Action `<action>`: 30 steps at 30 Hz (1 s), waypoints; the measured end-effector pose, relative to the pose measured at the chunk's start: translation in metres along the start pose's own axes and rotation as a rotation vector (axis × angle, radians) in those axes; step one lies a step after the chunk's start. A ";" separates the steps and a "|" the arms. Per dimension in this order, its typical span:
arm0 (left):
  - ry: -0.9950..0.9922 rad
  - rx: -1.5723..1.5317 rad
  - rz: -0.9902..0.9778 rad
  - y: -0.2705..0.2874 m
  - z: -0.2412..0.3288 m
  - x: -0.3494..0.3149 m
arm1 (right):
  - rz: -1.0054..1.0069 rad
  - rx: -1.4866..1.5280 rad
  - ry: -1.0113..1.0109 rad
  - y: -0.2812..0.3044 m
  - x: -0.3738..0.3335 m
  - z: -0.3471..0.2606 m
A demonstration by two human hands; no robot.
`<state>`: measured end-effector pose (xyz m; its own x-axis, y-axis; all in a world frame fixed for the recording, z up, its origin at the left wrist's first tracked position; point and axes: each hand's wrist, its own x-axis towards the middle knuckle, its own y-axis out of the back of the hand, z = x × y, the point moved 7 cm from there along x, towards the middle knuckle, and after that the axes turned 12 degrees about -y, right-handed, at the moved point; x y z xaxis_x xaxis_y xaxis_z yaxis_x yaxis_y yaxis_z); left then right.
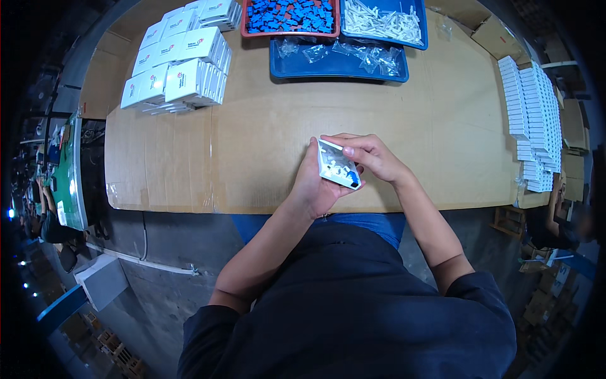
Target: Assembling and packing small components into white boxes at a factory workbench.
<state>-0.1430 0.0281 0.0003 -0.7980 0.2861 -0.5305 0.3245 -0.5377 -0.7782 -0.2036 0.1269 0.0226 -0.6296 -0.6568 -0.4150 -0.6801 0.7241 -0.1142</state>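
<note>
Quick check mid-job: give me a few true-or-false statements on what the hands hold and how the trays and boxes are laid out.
1. Both hands hold a small clear packet. True.
2. The red tray holds white parts. False: it holds blue parts.
3. White boxes are stacked at the table's far left. True.
4. The left hand rests flat on the table. False: it grips the packet with the right hand.

Pretty standard workshop setup: a long table [265,126] covered in taped-down brown cardboard sheets, sitting on a grey concrete floor [170,246] with a thin cable running across it near the left. Cardboard boxes [499,35] pile up past the far right corner, and way off to the left there's a green-topped bench [66,183] in a dim area with a few small lights.
</note>
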 end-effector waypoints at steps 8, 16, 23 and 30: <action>0.038 0.012 -0.024 0.014 -0.003 0.008 | 0.001 -0.018 -0.005 0.004 0.011 0.013; 0.052 -0.055 0.040 0.021 -0.011 0.013 | 0.025 0.030 -0.101 0.008 0.012 0.024; -0.005 -0.125 -0.087 -0.003 0.002 0.009 | 0.078 -0.009 0.013 0.013 0.008 0.006; -0.018 -0.051 -0.040 0.007 -0.003 0.009 | 0.103 -0.030 0.045 0.001 0.009 0.011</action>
<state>-0.1460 0.0296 -0.0106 -0.8197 0.2921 -0.4926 0.3171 -0.4848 -0.8151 -0.2059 0.1238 0.0087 -0.7124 -0.5884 -0.3823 -0.6216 0.7820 -0.0454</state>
